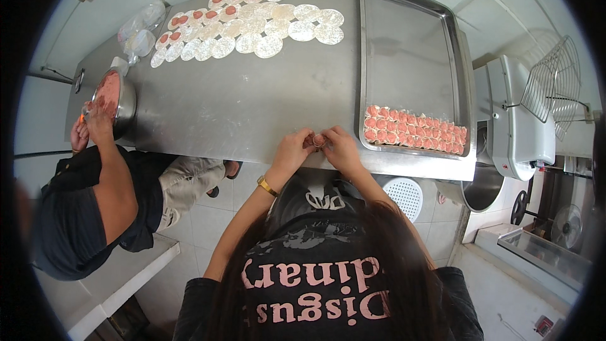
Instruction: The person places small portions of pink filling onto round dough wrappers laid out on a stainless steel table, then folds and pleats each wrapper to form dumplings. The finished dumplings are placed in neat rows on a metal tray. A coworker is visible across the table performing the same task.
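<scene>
A small open-topped dumpling (319,141) with pink meat filling is pinched between my two hands near the table's front edge. My left hand (294,151) has its fingers closed against one side of it. My right hand (341,149) closes on the other side. Close to my right hand, a large metal tray (404,38) holds rows of similar dumplings (413,130) packed along its near end. Farther back lie many round pale wrappers (249,27) in overlapping rows. Several of them, mostly toward the far and left side, carry dabs of pink meat (211,14).
At the left, a co-worker's hands (98,120) are at a metal bowl (128,98) of pink ground meat. Plastic bags (142,31) sit at the table's far left. A white machine (517,110) with a wire guard stands right of the steel table (240,101). A white perforated stool (403,198) is below.
</scene>
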`<state>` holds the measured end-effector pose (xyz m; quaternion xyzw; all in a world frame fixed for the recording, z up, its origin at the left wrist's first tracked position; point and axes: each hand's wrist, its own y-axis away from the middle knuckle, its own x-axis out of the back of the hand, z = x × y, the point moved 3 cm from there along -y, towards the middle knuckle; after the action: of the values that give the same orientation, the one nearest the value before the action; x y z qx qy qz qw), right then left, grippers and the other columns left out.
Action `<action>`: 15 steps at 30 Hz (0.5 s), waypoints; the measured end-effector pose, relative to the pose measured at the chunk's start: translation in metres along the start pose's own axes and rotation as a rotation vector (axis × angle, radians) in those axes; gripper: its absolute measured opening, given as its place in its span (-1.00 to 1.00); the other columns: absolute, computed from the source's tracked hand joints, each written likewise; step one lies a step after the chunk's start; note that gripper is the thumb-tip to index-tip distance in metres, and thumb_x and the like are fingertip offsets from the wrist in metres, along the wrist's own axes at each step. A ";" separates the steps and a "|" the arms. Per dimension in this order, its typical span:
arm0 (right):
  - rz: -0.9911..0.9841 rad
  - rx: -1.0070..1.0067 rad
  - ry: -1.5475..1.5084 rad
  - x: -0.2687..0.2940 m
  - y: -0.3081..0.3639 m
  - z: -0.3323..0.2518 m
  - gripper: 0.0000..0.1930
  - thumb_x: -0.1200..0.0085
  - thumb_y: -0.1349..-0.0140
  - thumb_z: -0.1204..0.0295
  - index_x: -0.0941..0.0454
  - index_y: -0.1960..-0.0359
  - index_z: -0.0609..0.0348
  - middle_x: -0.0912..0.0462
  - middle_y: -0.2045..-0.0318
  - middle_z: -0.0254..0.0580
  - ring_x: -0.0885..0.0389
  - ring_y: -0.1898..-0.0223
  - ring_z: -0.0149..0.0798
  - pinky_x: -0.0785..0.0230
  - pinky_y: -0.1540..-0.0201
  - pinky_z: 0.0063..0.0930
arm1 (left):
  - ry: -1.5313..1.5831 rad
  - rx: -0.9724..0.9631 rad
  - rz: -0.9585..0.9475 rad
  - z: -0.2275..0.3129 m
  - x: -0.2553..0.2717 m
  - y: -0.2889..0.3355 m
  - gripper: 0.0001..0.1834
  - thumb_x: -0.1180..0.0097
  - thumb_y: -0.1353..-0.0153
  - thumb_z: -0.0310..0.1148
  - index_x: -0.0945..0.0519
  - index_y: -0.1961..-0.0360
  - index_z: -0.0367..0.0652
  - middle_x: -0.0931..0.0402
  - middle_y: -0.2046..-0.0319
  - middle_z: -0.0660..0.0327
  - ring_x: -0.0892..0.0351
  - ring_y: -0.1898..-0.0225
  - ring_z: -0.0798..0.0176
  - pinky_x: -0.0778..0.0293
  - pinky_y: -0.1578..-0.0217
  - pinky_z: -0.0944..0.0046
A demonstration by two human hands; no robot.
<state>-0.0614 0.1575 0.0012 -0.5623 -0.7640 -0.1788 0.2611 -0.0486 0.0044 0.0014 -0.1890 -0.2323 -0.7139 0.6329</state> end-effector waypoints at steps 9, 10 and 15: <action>0.047 0.077 0.034 -0.004 -0.002 0.003 -0.64 -0.09 0.08 0.69 -0.57 0.16 0.20 -0.57 0.24 -0.08 -0.58 0.26 0.04 -0.44 0.22 -0.24 | -0.097 0.039 -0.003 0.007 0.002 0.002 -0.76 -0.29 -0.02 -0.40 -0.57 0.28 -0.20 -0.63 0.43 0.06 -0.66 0.35 0.07 -0.54 0.31 0.19; 0.057 0.099 0.027 -0.004 -0.002 0.003 -0.64 -0.10 0.08 0.69 -0.56 0.16 0.20 -0.57 0.24 -0.08 -0.58 0.26 0.03 -0.44 0.22 -0.24 | -0.109 0.030 0.008 0.006 0.002 0.002 -0.77 -0.29 -0.02 -0.39 -0.57 0.28 -0.20 -0.63 0.44 0.07 -0.66 0.35 0.08 -0.54 0.31 0.19; 0.090 0.074 -0.054 -0.003 -0.003 0.001 -0.71 -0.08 0.05 0.65 -0.56 0.21 0.25 -0.55 0.30 -0.02 -0.55 0.22 0.08 -0.41 0.19 -0.18 | -0.038 -0.005 0.028 -0.002 0.001 -0.001 -0.75 -0.27 -0.02 -0.46 -0.54 0.25 -0.21 -0.62 0.43 0.06 -0.66 0.33 0.07 -0.54 0.32 0.19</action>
<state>-0.0637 0.1551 -0.0013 -0.5907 -0.7507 -0.1231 0.2690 -0.0497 0.0028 0.0001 -0.2075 -0.2398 -0.7020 0.6377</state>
